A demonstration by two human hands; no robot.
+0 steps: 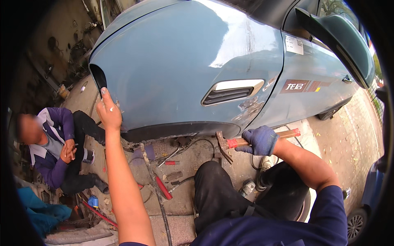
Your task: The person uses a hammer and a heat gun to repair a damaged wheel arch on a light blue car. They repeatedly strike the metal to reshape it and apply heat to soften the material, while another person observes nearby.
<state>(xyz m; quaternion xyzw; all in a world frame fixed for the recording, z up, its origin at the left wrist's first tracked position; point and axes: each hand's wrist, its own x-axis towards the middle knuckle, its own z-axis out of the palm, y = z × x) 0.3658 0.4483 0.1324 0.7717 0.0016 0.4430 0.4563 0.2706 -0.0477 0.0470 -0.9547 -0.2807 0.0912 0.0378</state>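
Observation:
A blue-grey car fender (164, 74) with a silver-framed vent (232, 92) fills the upper middle. Behind the vent, near the door seam, its paint is scraped (251, 107). My bare left hand (109, 111) is closed at the fender's front lower corner, one finger pointing up along the edge and the others partly hidden. A small white mark shows on this hand. In a dark blue work glove, my right hand (261, 140) grips the handle of a claw hammer (223, 144). The hammer's head points left, just below the wheel arch, and appears apart from the fender.
A seated person (55, 147) is at the left, hands together. On the ground lie a long metal bar (154, 184), a red-handled tool (163, 186), cables and a blue can (93, 201). The door mirror (344, 45) juts out upper right; another car's wheel (356, 226) shows lower right.

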